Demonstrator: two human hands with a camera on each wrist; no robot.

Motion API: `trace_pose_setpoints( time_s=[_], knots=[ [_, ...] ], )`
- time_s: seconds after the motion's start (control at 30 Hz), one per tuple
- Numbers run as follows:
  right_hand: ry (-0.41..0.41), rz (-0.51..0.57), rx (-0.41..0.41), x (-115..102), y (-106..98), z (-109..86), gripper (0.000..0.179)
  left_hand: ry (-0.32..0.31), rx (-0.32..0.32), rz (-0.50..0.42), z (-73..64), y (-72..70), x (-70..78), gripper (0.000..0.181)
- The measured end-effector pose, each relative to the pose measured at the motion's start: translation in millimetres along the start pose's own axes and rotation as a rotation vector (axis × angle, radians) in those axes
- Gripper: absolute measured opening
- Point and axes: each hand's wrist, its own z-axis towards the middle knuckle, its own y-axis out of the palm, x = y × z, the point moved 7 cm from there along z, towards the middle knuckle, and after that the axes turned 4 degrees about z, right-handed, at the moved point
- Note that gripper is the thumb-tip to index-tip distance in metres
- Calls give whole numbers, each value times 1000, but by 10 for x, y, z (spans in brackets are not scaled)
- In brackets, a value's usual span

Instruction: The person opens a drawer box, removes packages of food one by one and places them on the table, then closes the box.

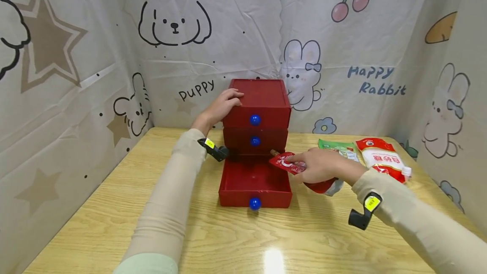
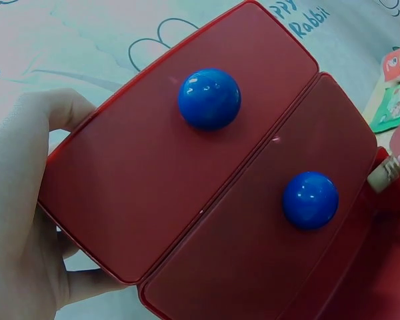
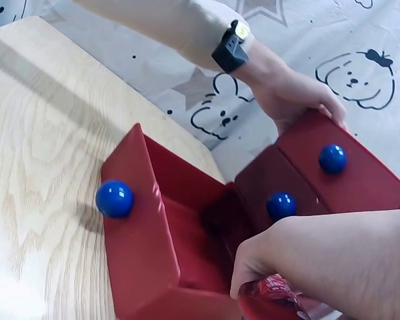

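A red drawer cabinet [image 1: 260, 92] with round blue knobs stands on the table. Its bottom drawer [image 1: 239, 181] is pulled out and shows a bare red inside; the two upper drawers are closed. My left hand [image 1: 224, 104] rests at the cabinet's upper left corner, fingers on the top and others against the side in the left wrist view. With my right hand [image 1: 321, 165] I grip a red pouch [image 1: 285, 162] with a tan cap [image 2: 385, 175], tilted toward the open drawer's right rim. Part of the pouch is hidden behind my palm.
Right of the cabinet lie a red and white sugar bag [image 1: 384, 157] with a white cap [image 1: 406, 171] and a green packet [image 1: 342, 147], partly behind my right hand. A printed cloth [image 1: 236, 24] closes off the back and sides of the wooden table [image 1: 228, 240].
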Motion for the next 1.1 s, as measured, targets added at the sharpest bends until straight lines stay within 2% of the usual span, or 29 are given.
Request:
trace_pose_setpoints(
  time_s=[0.2,0.57,1.1],
  knots=[
    [10,3,4,109,25,-64,72,-2,-3,-10,-8,-7,26,47],
    [-14,13,16,166,29,-176,69,-20,-6,4,2,7,13,49],
    [152,22,3,487,185,-433,74,-29,-9,-8,-16,0,5,48]
  ],
)
